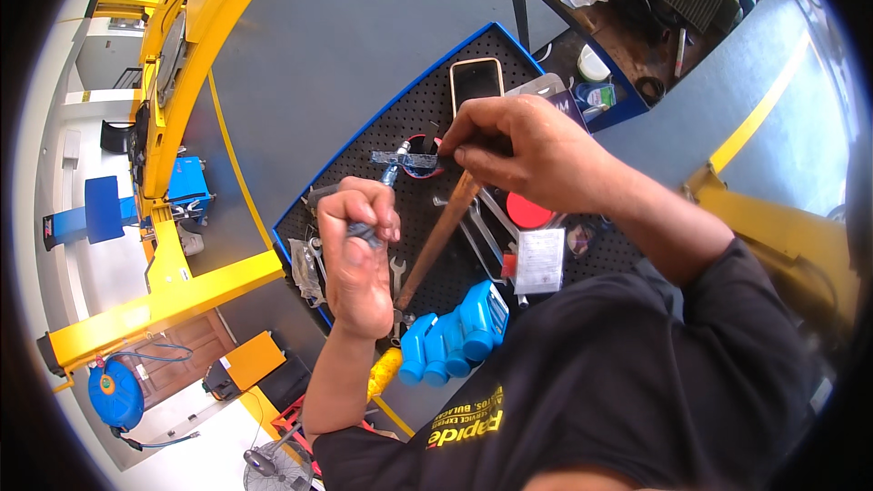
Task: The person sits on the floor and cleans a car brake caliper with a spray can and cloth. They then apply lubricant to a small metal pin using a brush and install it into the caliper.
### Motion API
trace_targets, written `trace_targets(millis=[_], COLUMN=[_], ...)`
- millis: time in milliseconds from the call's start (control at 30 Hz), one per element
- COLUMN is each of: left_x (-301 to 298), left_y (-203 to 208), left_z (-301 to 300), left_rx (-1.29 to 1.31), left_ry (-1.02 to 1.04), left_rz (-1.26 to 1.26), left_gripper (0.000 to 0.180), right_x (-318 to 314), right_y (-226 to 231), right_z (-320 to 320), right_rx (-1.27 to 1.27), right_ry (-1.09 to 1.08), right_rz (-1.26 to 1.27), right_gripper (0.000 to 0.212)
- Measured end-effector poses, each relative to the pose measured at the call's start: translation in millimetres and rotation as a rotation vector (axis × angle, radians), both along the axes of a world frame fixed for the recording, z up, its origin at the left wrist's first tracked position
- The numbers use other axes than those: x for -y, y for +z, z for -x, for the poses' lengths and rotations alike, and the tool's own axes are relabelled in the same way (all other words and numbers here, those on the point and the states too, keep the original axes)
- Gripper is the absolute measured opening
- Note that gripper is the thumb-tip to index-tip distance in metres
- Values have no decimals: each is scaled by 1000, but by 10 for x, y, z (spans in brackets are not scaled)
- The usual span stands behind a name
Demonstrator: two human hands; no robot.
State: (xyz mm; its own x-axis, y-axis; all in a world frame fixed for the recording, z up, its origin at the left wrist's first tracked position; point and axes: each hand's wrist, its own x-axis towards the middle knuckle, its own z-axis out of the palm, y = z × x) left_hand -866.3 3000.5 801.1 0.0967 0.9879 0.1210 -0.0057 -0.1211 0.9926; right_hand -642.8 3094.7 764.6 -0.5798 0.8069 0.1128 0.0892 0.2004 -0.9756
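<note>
Both my hands are raised over a black perforated tool tray (355,156) with a blue rim. My left hand (356,259) is closed, palm up, with its fingers curled round a small grey-blue piece (365,235) whose kind I cannot make out. My right hand (518,147) is further right, thumb and fingers pinched together; whatever lies between them is hidden. Close to its fingertips are a clear plastic strip (420,161), a ratchet-like metal tool (396,162) and a round red-rimmed dish (424,173). Below it, a wooden handle (440,238) lies slantwise across the tray.
Blue bottles (480,318) stand along the tray's near edge. Wrenches (482,229), a red lid (528,211), a white-labelled box (539,261) and a phone (476,82) lie on it. A metal workbench (582,23) is at the far right; yellow lift posts (195,286) are at left.
</note>
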Motion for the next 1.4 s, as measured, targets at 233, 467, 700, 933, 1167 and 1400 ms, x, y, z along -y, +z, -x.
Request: trace_targets(millis=[233,467,700,933,1167,1400], left_x=[-110,-168,-104,-18,-25,-48], left_y=[106,210,276,257,278,179], left_z=[-150,-266,-369,-436,-466,-388], left_rx=[815,1060,1262,1374,1293,815], left_ry=[162,154,158,162,137,118], left_rz=[204,263,269,301,245,-1], left_gripper=[24,18,14,13,13,26], right_x=[-10,193,120,144,169,219], right_y=[-19,-37,-215,-195,-185,-83], right_z=[-45,28,5,37,33,-1], right_rx=[-15,-91,-105,-163,-195,-344], right_ry=[-138,-200,-310,-284,-340,-62], right_rz=[173,-115,-299,-402,-237,367], right_gripper=[19,17,13,12,12,13])
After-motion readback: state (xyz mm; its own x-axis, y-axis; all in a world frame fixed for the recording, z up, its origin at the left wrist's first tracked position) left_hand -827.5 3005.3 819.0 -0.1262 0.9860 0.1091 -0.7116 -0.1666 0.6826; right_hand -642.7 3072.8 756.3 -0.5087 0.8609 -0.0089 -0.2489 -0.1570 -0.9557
